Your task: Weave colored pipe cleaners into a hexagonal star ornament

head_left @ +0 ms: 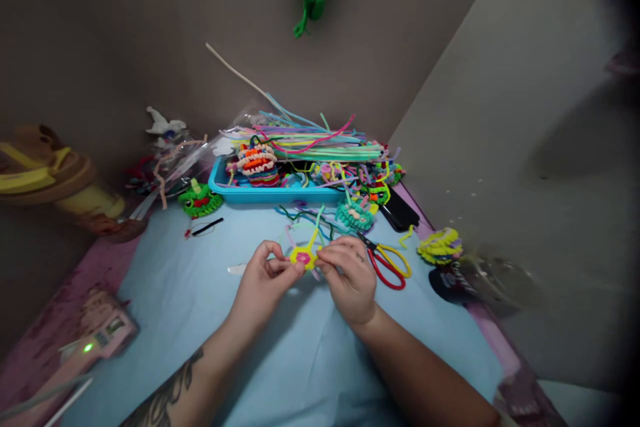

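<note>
Head view. Left hand [265, 277]: thumb and forefinger pinched on the near-left edge of the yellow piece [303, 257], which sits between both hands' fingers. Right hand [351, 275]: fingers narrow, gripping its right edge; I can't tell which strand. My judgement: steady with the left, work small with the right, keep upright strands [315, 236] uncrossed. Scissors [389, 265] lie just right of the right fingers.

Back wall [250, 7]: and it's plain brownish grey, darkening leftward | Right-hand wall [480, 113]: paler grey, meeting it on a slanting line, broad shadow [575, 133] across it | Table [170, 320]: tucked against both, pale blue cover, pink showing either side | Light: dim, soft
</note>
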A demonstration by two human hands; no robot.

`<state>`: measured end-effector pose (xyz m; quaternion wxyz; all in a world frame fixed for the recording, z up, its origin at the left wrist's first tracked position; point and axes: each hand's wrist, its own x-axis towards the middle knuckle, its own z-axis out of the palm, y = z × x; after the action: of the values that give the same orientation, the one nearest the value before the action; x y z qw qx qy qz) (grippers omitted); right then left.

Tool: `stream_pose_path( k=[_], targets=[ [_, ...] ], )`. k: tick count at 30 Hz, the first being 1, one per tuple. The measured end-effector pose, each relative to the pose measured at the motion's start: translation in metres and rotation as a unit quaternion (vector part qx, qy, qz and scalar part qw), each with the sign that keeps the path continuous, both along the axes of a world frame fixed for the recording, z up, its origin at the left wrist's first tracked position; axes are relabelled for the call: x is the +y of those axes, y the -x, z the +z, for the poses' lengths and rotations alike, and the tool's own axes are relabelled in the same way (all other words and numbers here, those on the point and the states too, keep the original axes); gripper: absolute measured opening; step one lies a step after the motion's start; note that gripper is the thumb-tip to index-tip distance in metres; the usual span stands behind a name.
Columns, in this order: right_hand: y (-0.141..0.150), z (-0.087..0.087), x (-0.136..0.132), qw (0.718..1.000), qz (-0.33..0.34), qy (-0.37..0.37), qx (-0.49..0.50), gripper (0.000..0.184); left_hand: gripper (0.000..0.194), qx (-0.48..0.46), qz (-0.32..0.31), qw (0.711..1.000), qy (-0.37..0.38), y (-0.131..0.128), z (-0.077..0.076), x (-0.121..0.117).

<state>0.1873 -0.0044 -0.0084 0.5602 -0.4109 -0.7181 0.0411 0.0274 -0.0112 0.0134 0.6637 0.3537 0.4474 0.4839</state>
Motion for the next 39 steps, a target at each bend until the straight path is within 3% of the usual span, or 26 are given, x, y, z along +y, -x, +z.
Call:
stream_pose_path(
  k=[10,26,39],
  targets=[
    [-0.001,-0.002,0.003,1.000,0.018,0.003,-0.005,0.016,0.046,-0.018,-0.003,1.000,0.005,0.000,0.002,0.001],
    [0.003,0.008,0.003,0.968,0.077,0.205,0.119,0.009,0.036,0.036,0.021,0.997,-0.066,0.000,0.003,-0.001],
    [0.003,0.010,0.004,0.943,0.099,0.303,0.093,0.018,0.034,0.112,0.024,0.990,-0.087,0.000,0.003,-0.001]
  ],
)
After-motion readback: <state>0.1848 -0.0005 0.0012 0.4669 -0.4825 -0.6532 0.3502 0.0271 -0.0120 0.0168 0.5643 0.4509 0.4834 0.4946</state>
